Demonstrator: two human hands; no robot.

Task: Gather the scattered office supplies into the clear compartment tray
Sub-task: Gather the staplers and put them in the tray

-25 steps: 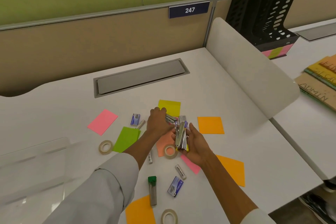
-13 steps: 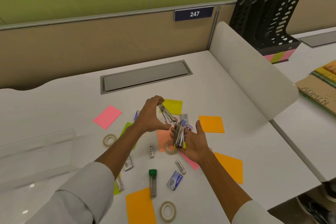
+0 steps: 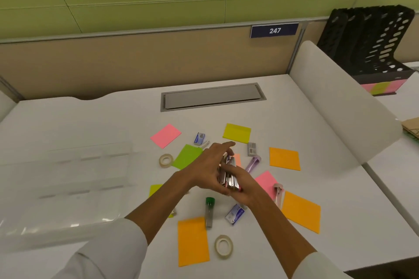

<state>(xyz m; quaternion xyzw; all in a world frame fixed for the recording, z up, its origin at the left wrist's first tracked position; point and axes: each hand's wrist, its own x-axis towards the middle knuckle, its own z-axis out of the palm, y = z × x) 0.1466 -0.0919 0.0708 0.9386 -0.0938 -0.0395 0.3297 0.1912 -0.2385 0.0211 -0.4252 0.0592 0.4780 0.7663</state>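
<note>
Both hands meet over the middle of the white desk around a bundle of metal staplers. My right hand cups the bundle from below with its fingers curled round it. My left hand lies over the top and left side of the bundle, index finger stretched forward. The clear compartment tray sits on the desk at the left, apart from both hands. Around the hands lie sticky notes such as a pink one, tape rolls, small staple boxes and a green-capped tube.
A grey cable hatch is set in the desk behind the supplies. A white divider panel rises along the right side. A black file rack stands on the neighbouring desk. The near desk edge runs below the orange note.
My left hand has brought the stapler it held down onto the bundle in my right hand, and the two hands are now closed together. The head camera has swung to the left.
</note>
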